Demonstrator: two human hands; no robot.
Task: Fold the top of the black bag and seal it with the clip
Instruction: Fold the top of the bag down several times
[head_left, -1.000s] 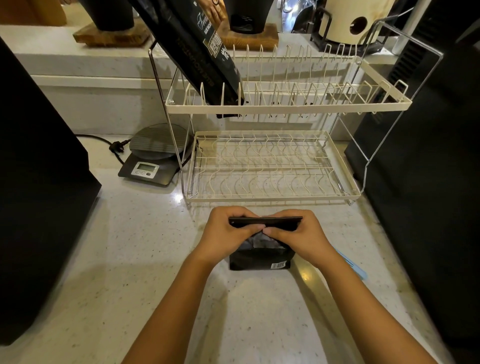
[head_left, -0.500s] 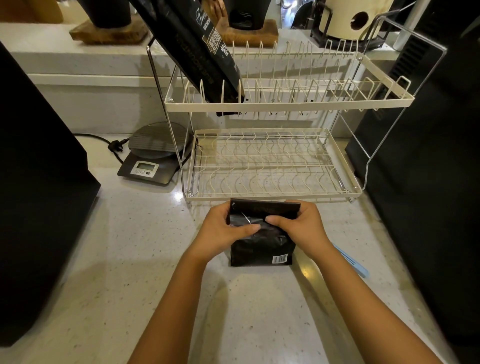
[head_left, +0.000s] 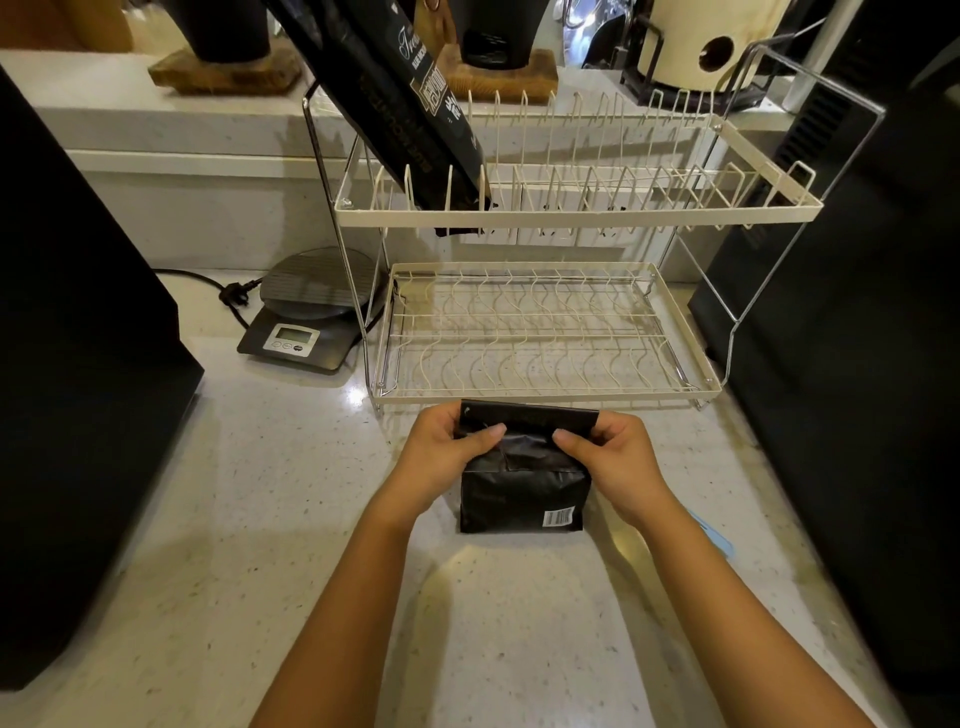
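Observation:
A small black bag with a white barcode label stands upright on the speckled counter, just in front of the dish rack. My left hand grips the left end of its flattened top strip and my right hand grips the right end, thumbs pressing on the near side. The top strip stands straight across between both hands. A light blue clip lies on the counter to the right, mostly hidden behind my right forearm.
A cream two-tier dish rack stands right behind the bag, with a tall black bag leaning in its upper tier. A kitchen scale sits at the left. Dark appliances flank both sides of the counter.
The bag's top was rolled down low between my hands a second ago. It now stands higher, the strip flat and upright, and my hands have spread apart to its two ends.

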